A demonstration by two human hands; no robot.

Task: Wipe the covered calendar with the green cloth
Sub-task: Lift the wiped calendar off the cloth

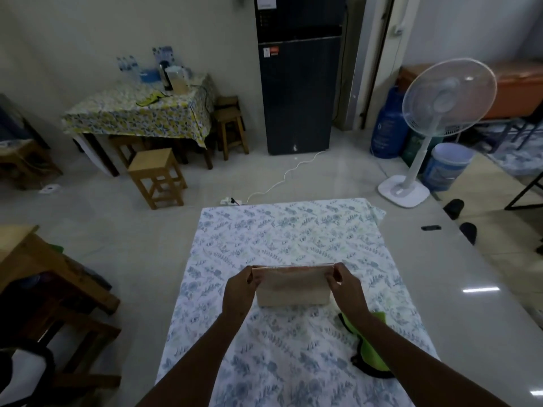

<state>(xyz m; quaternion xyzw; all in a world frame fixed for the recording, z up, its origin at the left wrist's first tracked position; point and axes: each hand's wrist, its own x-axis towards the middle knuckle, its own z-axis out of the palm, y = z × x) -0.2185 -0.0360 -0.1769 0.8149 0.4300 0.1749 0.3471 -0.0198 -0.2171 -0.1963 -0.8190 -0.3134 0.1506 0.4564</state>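
Note:
A covered desk calendar, beige with a clear wrap, stands upright on a table with a blue floral tablecloth. My left hand grips its upper left corner and my right hand grips its upper right corner. The green cloth, edged in black, lies on the tablecloth near the front right, partly hidden under my right forearm.
Beyond the table stand a dark fridge, a white pedestal fan, wooden stools and a side table with a yellow patterned cover. A white cable runs across the floor. A wooden bench is at the left.

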